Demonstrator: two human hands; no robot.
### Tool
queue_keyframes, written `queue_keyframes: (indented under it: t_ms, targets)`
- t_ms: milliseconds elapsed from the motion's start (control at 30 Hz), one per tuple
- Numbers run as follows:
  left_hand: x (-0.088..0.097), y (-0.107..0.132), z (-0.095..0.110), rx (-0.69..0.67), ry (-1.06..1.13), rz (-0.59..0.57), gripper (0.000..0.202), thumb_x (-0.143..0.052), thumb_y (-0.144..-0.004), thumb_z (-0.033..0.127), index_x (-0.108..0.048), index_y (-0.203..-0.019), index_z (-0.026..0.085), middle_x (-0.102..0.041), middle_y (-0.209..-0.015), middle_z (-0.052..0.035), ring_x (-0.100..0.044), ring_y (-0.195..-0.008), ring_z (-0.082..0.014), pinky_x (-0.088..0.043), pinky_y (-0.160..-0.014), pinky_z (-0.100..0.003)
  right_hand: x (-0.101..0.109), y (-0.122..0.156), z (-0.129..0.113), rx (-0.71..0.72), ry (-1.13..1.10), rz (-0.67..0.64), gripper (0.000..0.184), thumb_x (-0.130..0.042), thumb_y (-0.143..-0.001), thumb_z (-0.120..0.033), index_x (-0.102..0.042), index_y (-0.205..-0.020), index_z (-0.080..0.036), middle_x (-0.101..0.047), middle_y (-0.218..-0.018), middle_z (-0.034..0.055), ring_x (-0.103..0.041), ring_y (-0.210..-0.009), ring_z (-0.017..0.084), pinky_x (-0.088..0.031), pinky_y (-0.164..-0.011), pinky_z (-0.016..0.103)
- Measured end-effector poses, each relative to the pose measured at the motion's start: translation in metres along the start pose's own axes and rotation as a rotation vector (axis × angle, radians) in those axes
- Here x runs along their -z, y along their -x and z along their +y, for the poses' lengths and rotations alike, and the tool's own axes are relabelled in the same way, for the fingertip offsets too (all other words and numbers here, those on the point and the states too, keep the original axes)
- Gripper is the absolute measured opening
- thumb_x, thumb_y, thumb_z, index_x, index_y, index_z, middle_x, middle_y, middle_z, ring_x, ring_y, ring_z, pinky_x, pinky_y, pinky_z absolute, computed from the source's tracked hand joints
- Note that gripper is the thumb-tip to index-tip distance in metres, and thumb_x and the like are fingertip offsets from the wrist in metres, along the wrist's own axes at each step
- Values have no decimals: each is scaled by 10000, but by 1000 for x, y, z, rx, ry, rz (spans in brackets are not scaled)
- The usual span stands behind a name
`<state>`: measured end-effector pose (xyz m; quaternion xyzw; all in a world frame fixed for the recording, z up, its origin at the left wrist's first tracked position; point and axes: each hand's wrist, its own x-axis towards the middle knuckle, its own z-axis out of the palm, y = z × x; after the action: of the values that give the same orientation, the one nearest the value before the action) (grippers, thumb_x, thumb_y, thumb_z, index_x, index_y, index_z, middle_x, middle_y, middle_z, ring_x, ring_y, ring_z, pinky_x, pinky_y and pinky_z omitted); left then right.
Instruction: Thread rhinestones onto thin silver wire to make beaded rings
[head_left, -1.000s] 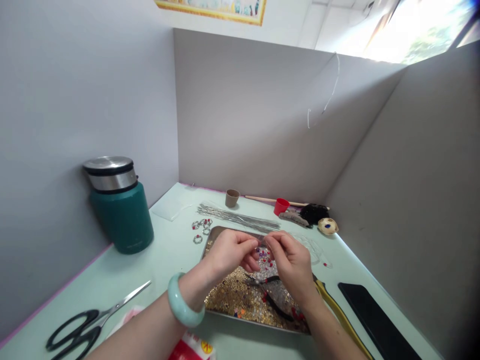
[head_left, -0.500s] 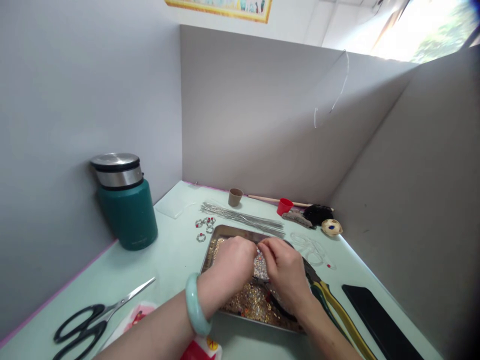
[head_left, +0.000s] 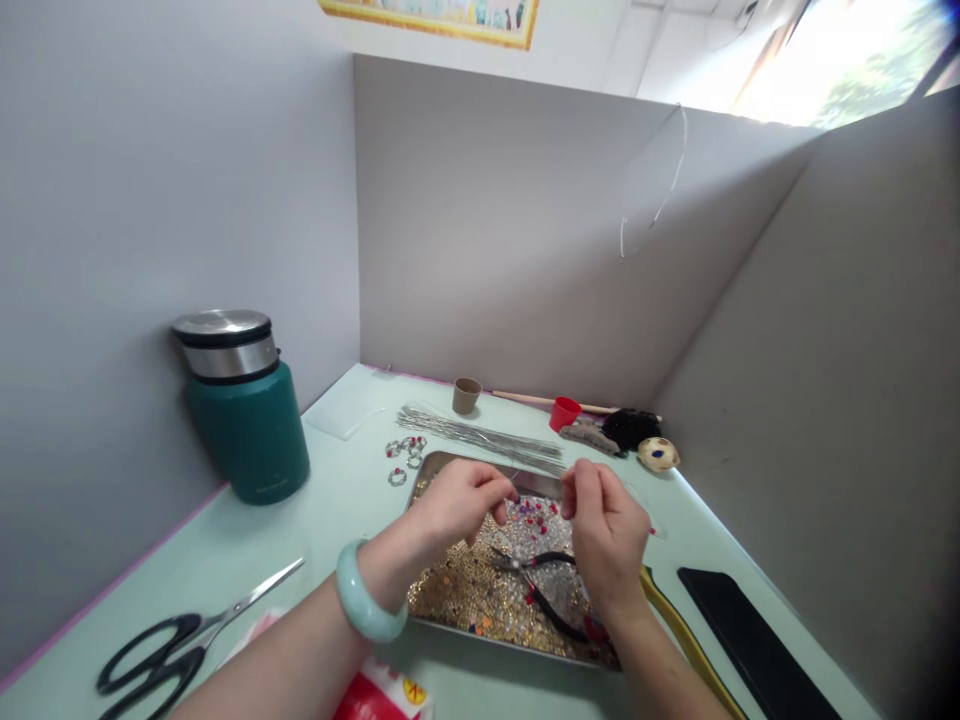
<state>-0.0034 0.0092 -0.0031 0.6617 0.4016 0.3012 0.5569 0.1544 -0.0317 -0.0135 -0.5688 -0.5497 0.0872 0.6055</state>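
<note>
My left hand [head_left: 466, 497], with a pale green bangle [head_left: 367, 597] on its wrist, is over the back left of a metal tray [head_left: 538, 484]. Its thumb and forefinger are pinched together; a thin wire-like glint shows by the fingertips, too fine to be sure of. Across a gap, my right hand [head_left: 609, 530] is closed above the tray's right side, its fingertips curled out of sight. Gold and clear beads [head_left: 450, 592] fill the tray, with some red beads [head_left: 541, 520] at the back. Small black-handled pliers [head_left: 517, 566] lie on the beads.
Behind the tray are a bundle of wires [head_left: 480, 438], several beaded rings [head_left: 397, 478], a brown cup [head_left: 466, 397] and a red cup [head_left: 564, 413]. Scissors [head_left: 199, 640] and a green bottle [head_left: 247, 420] stand left. Yellow-handled pliers [head_left: 682, 635] and a black slab [head_left: 742, 640] lie right.
My hands were close together over the tray and have now moved apart, left hand leftward, right hand rightward. More of the beads and small pliers shows between them.
</note>
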Motion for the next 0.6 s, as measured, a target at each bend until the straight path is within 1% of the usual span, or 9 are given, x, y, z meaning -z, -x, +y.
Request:
queue_keyframes:
  t_ms: [33, 67, 100, 167, 233, 300, 367, 433, 600]
  targets:
    - [1, 1, 1, -5, 83, -43, 242, -501, -805, 351, -629, -786, 147, -565, -608, 15, -333, -341, -50, -237, -354, -208, 0, -1, 1, -55, -54, -6, 319, -451, -894, -395, -544, -670, -187, -478, -545, -22, -442, -504, 122, -373, -518, 248]
    - [2, 3, 3, -15, 148, -94, 240, -508, -806, 355, -628, -812, 147, -559, -610, 22, -324, -337, -43, -234, -348, -204, -1, -2, 1, -116, -122, -42, 324, -453, -890, -413, -553, -684, -184, -476, -547, -25, -431, -485, 114, -362, -491, 241]
    - [2, 5, 5, -22, 195, -149, 235, -515, -806, 356, -627, -820, 149, -554, -605, 27, -318, -336, -39, -236, -349, -201, -2, -3, 2, -181, -203, -109, 323, -466, -880, -432, -569, -709, -178, -483, -560, -25, -426, -472, 106, -349, -466, 233]
    - [2, 9, 7, -6, 235, -265, 218, -529, -804, 347, -625, -804, 152, -552, -587, 31, -321, -341, -37, -245, -355, -198, -4, -5, 4, -317, -381, -322, 318, -503, -853, -458, -604, -773, -167, -500, -592, -23, -429, -456, 92, -329, -434, 219]
    - [0, 12, 9, 20, 222, -356, 206, -543, -798, 339, -626, -772, 152, -550, -567, 31, -333, -349, -40, -248, -359, -199, -5, -5, 4, -433, -537, -542, 317, -535, -831, -466, -622, -839, -161, -498, -578, -30, -422, -428, 81, -314, -416, 206]
    - [-1, 14, 10, 29, 193, -407, 202, -557, -790, 334, -635, -760, 151, -549, -559, 30, -339, -356, -41, -245, -363, -200, -5, -4, 3, -513, -648, -662, 287, -578, -807, -454, -614, -847, -172, -484, -537, -49, -397, -392, 67, -300, -397, 191]
    - [-3, 15, 10, 21, 182, -418, 195, -563, -785, 325, -645, -764, 149, -556, -563, 28, -337, -361, -37, -248, -370, -196, -5, -3, 2, -545, -715, -692, 248, -620, -783, -427, -581, -780, -183, -471, -520, -64, -374, -376, 56, -292, -384, 179]
    - [-4, 15, 10, 9, 183, -399, 176, -561, -781, 301, -645, -769, 147, -565, -567, 26, -345, -364, -35, -257, -374, -190, -5, -2, 1, -543, -750, -675, 254, -634, -778, -408, -537, -715, -182, -470, -540, -66, -369, -389, 50, -296, -389, 174]
    - [-7, 12, 11, -58, 207, -265, 163, -538, -788, 274, -623, -751, 140, -587, -592, 14, -380, -347, -33, -295, -369, -189, -5, -4, -2, -457, -757, -567, 232, -568, -833, -396, -542, -755, -179, -505, -634, -30, -380, -456, 65, -322, -429, 190]
